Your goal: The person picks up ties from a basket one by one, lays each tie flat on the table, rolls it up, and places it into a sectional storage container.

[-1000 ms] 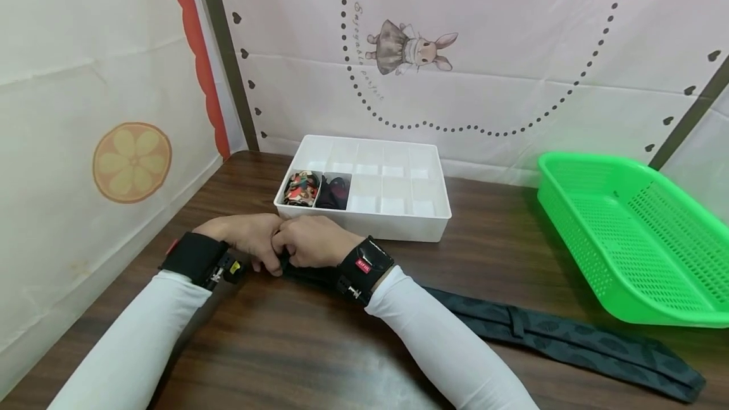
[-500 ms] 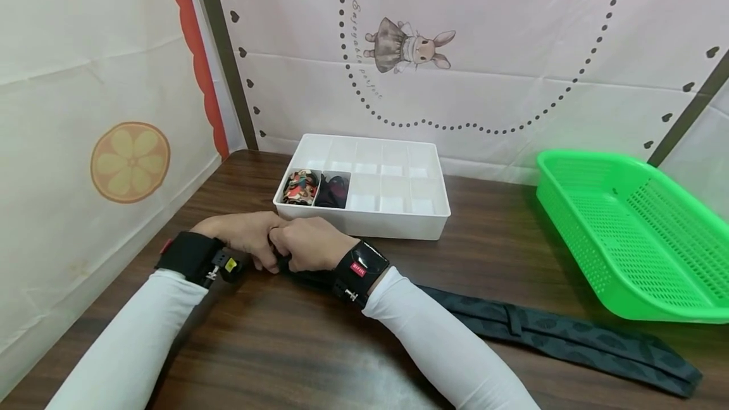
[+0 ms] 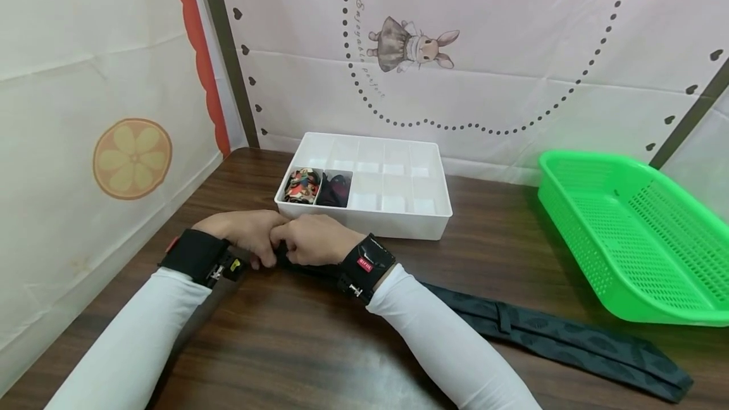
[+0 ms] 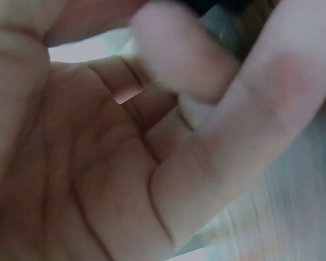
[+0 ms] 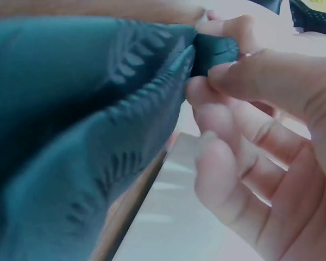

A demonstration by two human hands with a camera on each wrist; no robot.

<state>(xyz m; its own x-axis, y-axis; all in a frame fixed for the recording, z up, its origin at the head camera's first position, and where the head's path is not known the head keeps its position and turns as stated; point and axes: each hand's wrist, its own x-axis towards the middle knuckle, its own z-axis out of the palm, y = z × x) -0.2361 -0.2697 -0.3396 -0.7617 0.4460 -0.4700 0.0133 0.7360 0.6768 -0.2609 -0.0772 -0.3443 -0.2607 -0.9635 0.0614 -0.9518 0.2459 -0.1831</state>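
Since the earlier frame the tie (image 3: 547, 334) has slid a little toward the hands, its wide end at 4 o'clock drawn in from the table's (image 3: 319, 347) edge; both hands have stayed put. The right hand (image 3: 310, 247) pinches the tie's narrow end, thumb and curled fingers (image 5: 228, 81) closed on the dark fabric. The left hand (image 3: 245, 236) meets it knuckle to knuckle, fingers curled; whether it grips the tie I cannot tell, since its wrist view is blurred skin. The tie's end is hidden under the hands. The tray (image 3: 398, 223) sits at 12 o'clock.
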